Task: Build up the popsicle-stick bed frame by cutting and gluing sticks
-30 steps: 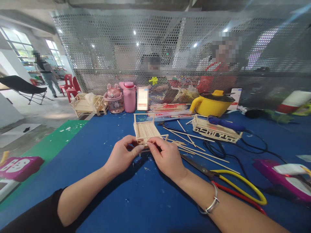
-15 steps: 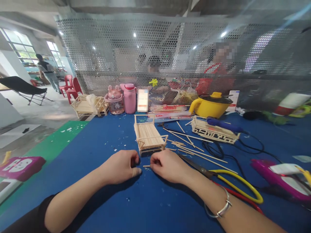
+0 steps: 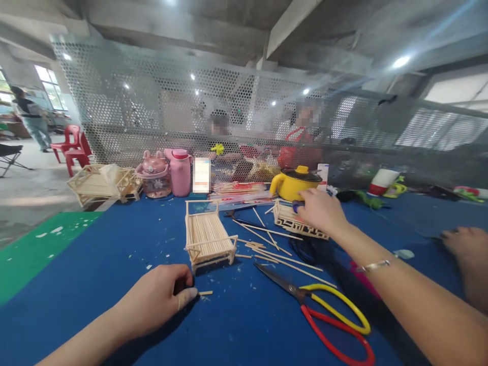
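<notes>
My left hand (image 3: 163,295) rests low on the blue table, thumb and forefinger pinched at one end of a short wooden stick (image 3: 206,293). Just beyond it stands a small bed-like frame (image 3: 209,236) made of thin sticks. My right hand (image 3: 322,211) reaches far forward, fingers closed round a blue corded tool (image 3: 298,205); its kind is mostly hidden. Under that tool lies a second stick-built piece (image 3: 284,216) with a patterned side. Scissors (image 3: 293,291) with one yellow and one red handle lie partly open between my arms.
Loose sticks (image 3: 290,259) are strewn mid-table. Behind stand a yellow pot (image 3: 297,184), a phone (image 3: 201,175), a pink bottle (image 3: 180,173) and a rabbit-eared cup (image 3: 154,175). Another stick model (image 3: 95,185) sits at left. Another person's hand (image 3: 467,249) is at right.
My right hand has left the near table, moved forward and right, and closed on the blue tool. The short stick now sits at my left fingertips. The view has swung right and up.
</notes>
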Motion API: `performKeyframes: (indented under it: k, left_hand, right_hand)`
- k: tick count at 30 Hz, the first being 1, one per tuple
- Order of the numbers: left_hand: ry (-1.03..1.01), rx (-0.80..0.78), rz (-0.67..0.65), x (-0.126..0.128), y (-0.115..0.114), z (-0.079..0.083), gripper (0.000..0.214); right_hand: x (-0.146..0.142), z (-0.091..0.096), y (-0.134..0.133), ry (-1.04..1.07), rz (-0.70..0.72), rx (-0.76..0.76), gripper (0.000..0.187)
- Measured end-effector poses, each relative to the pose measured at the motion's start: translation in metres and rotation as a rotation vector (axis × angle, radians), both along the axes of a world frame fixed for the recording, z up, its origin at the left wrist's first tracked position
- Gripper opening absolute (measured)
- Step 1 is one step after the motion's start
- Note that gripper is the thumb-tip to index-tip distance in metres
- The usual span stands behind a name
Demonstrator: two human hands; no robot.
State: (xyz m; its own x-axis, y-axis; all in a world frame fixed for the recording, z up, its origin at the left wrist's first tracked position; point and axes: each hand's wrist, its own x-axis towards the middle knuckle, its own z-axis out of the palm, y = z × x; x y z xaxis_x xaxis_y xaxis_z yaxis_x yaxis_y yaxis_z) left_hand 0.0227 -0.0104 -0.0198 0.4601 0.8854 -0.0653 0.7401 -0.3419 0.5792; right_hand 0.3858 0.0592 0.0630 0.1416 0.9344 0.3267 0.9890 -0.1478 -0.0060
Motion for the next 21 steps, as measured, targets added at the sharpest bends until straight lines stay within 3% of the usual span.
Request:
performKeyframes:
  k: [2,6,12,15,17,19,21]
  left_hand:
    - [-0.019,0.005,0.026,0.001,0.002,-0.002,0.017]
    - [-0.074,0.009,0.102,0.004,0.007,-0.006,0.021]
    - [-0.13,0.099,0.25,0.005,0.012,-0.015,0.024]
    - [-0.183,0.116,0.279,0.006,0.012,-0.016,0.023]
    - [-0.195,0.128,0.248,0.006,0.012,-0.017,0.025]
    - [-0.192,0.169,0.208,0.006,0.011,-0.017,0.024]
    - [-0.214,0.207,0.183,0.006,0.012,-0.017,0.021]
  right_hand:
    - [0.028,-0.004,0.021,-0.02,-0.078,-0.042,0.026]
    - [0.054,-0.016,0.033,-0.027,-0.008,-0.091,0.026]
    - [0.061,-0.012,0.02,-0.002,0.106,0.186,0.046]
    - [0.041,-0.01,0.0,0.041,0.148,0.277,0.052]
    - [0.012,-0.013,-0.026,0.06,0.243,0.321,0.056]
    - [-0.025,-0.02,-0.058,0.073,0.466,0.429,0.053]
    - [-0.061,-0.029,-0.088,0.13,0.614,0.425,0.046]
